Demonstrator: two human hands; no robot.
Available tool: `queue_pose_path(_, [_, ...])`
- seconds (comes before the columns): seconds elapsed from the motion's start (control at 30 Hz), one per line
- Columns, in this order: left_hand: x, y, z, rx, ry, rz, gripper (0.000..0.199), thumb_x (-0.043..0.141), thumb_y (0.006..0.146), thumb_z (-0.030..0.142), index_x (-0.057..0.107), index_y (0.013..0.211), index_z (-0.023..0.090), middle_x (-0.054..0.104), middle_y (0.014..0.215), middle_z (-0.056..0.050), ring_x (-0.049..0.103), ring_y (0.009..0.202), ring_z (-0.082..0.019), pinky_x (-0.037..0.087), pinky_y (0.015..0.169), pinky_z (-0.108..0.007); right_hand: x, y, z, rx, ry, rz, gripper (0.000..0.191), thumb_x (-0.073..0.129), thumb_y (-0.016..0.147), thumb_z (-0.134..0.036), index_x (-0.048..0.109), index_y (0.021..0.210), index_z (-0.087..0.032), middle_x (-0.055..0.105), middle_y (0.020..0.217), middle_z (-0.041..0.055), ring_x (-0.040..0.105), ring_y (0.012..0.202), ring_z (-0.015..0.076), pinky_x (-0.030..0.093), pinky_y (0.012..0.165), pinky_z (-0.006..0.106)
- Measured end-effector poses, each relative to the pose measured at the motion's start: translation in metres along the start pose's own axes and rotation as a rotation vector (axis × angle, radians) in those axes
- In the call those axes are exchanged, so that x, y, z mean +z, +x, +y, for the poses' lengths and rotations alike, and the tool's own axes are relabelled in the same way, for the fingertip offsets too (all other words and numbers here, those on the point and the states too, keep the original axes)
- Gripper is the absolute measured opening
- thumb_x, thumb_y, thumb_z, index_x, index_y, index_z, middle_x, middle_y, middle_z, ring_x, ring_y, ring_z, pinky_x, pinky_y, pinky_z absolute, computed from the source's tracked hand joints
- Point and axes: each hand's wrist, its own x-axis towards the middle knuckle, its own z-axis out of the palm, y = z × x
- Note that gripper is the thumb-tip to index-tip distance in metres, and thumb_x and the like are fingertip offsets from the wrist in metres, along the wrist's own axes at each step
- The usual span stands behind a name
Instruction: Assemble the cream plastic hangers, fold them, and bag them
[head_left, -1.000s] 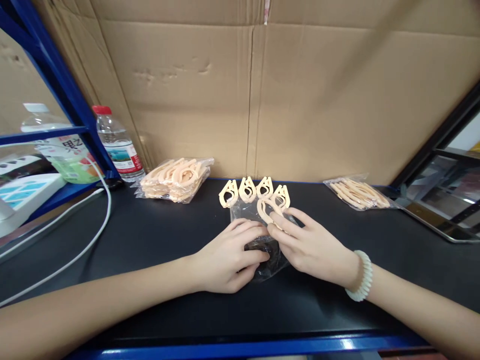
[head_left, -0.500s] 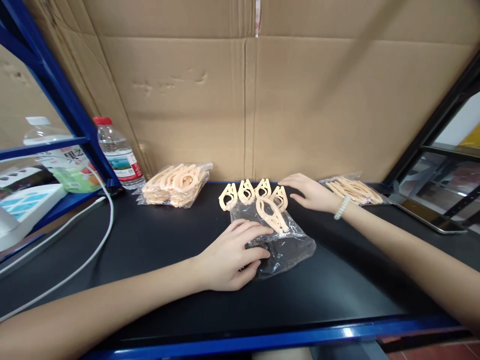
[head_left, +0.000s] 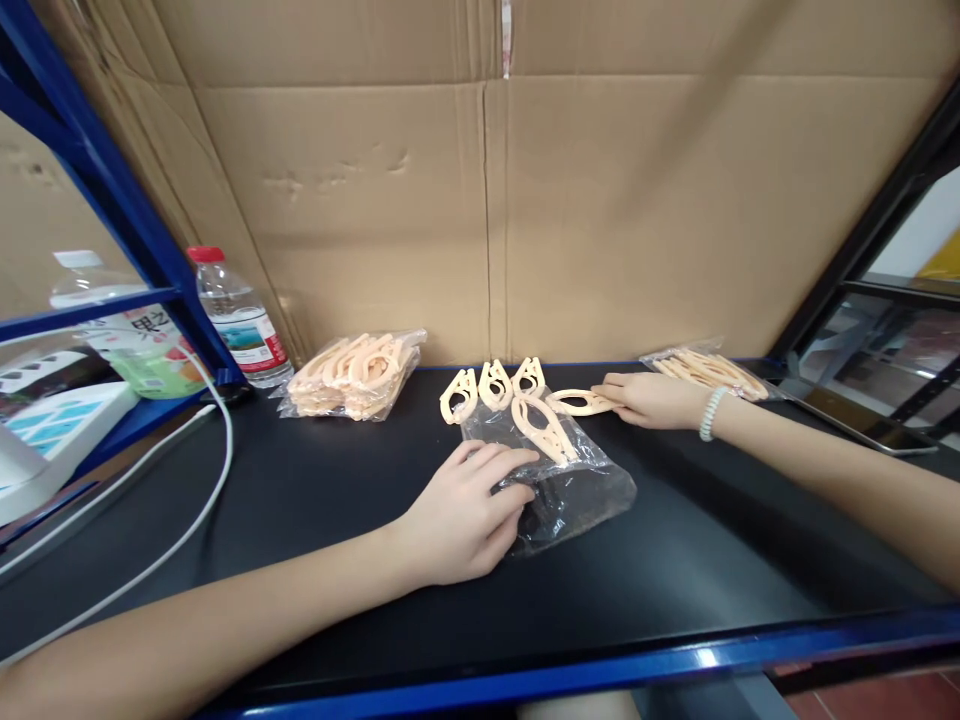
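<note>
My left hand has its fingers curled on the edge of a clear plastic bag, holding it against the black table; the thumb is mostly hidden. A cream folded plastic hanger lies on the upper part of this bag. Further right, my right hand grips the right end of another folded hanger, which lies stretched sideways. Three more folded hangers stand in a row behind the bag, the leftmost hanger nearest the left.
A bagged pile of hangers sits at the back left, beside a red-capped water bottle. Behind my right wrist lies a second bag of hangers. A dark tablet-like slab is at the right; a white cable curves along the left.
My right hand has closed on the rightmost hanger of the row and turned it to point sideways, drawing it right. My left hand stays on the bag, its thumb now less visible.
</note>
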Motion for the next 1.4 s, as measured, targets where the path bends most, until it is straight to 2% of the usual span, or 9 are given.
queue_pose_path(0.13, [0.002, -0.002, 0.001, -0.033, 0.038, 0.007, 0.024, 0.049, 0.085, 0.012, 0.066, 0.101, 0.016, 0.059, 0.126, -0.012, 0.058, 0.100, -0.027, 0.044, 0.083, -0.041, 0.002, -0.032, -0.015, 0.054, -0.022, 0.051, 0.039, 0.037, 0.093, -0.011, 0.054, 0.128, -0.003, 0.062, 0.109, 0.0193, 0.067, 0.083, 0.0246, 0.055, 0.073, 0.038])
queue_pose_path(0.3, [0.002, -0.002, 0.002, -0.025, 0.073, 0.005, 0.025, 0.049, 0.084, 0.011, 0.065, 0.102, 0.017, 0.062, 0.121, -0.011, 0.058, 0.095, -0.025, 0.043, 0.077, -0.039, -0.004, -0.058, -0.029, 0.070, 0.033, 0.292, 0.036, 0.033, 0.100, -0.019, 0.058, 0.124, -0.010, 0.067, 0.104, 0.0155, 0.068, 0.087, 0.0235, 0.057, 0.076, 0.037])
queue_pose_path(0.43, [0.002, -0.002, 0.002, -0.011, 0.069, 0.001, 0.028, 0.048, 0.082, 0.009, 0.063, 0.105, 0.015, 0.063, 0.118, -0.011, 0.057, 0.094, -0.025, 0.043, 0.078, -0.039, -0.037, -0.069, -0.048, 0.040, 0.048, 0.487, 0.029, 0.042, 0.100, -0.020, 0.060, 0.121, -0.015, 0.070, 0.103, 0.0116, 0.069, 0.088, 0.0230, 0.057, 0.074, 0.036])
queue_pose_path(0.6, [0.003, -0.002, 0.001, -0.010, 0.036, 0.005, 0.031, 0.046, 0.082, 0.007, 0.062, 0.107, 0.015, 0.064, 0.116, -0.011, 0.057, 0.094, -0.024, 0.043, 0.078, -0.038, -0.089, -0.085, -0.099, 0.088, 0.018, 0.763, 0.027, 0.059, 0.092, -0.015, 0.061, 0.117, -0.024, 0.070, 0.098, 0.0034, 0.068, 0.084, 0.0188, 0.055, 0.079, 0.032])
queue_pose_path(0.67, [0.004, -0.002, 0.000, -0.015, 0.023, 0.006, 0.032, 0.045, 0.082, 0.006, 0.061, 0.109, 0.014, 0.064, 0.116, -0.011, 0.057, 0.095, -0.025, 0.043, 0.078, -0.038, -0.102, -0.092, -0.120, 0.098, 0.028, 0.705, 0.024, 0.050, 0.097, -0.019, 0.061, 0.119, -0.021, 0.069, 0.101, 0.0057, 0.067, 0.083, 0.0183, 0.054, 0.077, 0.031])
queue_pose_path(0.77, [0.004, -0.002, 0.001, -0.032, 0.015, 0.002, 0.034, 0.045, 0.082, 0.006, 0.059, 0.112, 0.014, 0.063, 0.117, -0.012, 0.057, 0.096, -0.025, 0.043, 0.078, -0.039, -0.109, -0.095, -0.145, -0.088, 0.037, 0.549, 0.032, 0.036, 0.100, -0.016, 0.057, 0.122, -0.012, 0.067, 0.100, 0.0120, 0.064, 0.080, 0.0205, 0.053, 0.066, 0.032])
queue_pose_path(1.0, [0.004, -0.001, 0.002, -0.046, -0.008, 0.022, 0.033, 0.045, 0.086, 0.009, 0.055, 0.117, 0.014, 0.061, 0.120, -0.013, 0.057, 0.100, -0.026, 0.044, 0.081, -0.040, -0.082, -0.061, -0.180, -0.242, -0.149, 0.461, 0.037, 0.029, 0.093, -0.004, 0.062, 0.110, 0.003, 0.067, 0.082, 0.0160, 0.061, 0.063, 0.0213, 0.054, 0.054, 0.035])
queue_pose_path(1.23, [0.004, -0.002, 0.002, -0.011, -0.042, 0.077, 0.040, 0.046, 0.086, 0.008, 0.048, 0.127, 0.009, 0.059, 0.123, -0.015, 0.054, 0.110, -0.027, 0.046, 0.090, -0.041, -0.048, -0.019, -0.182, -0.227, -0.231, 0.420, 0.034, 0.038, 0.094, -0.005, 0.057, 0.120, 0.005, 0.068, 0.095, 0.0192, 0.065, 0.076, 0.0239, 0.057, 0.058, 0.034])
queue_pose_path(1.4, [0.004, -0.002, 0.002, 0.005, -0.063, 0.103, 0.044, 0.048, 0.085, 0.007, 0.047, 0.129, 0.007, 0.058, 0.125, -0.016, 0.052, 0.114, -0.026, 0.045, 0.096, -0.040, -0.031, 0.009, -0.172, -0.192, -0.208, 0.408, 0.027, 0.040, 0.093, -0.006, 0.062, 0.107, 0.000, 0.068, 0.092, 0.0179, 0.066, 0.079, 0.0253, 0.058, 0.064, 0.035])
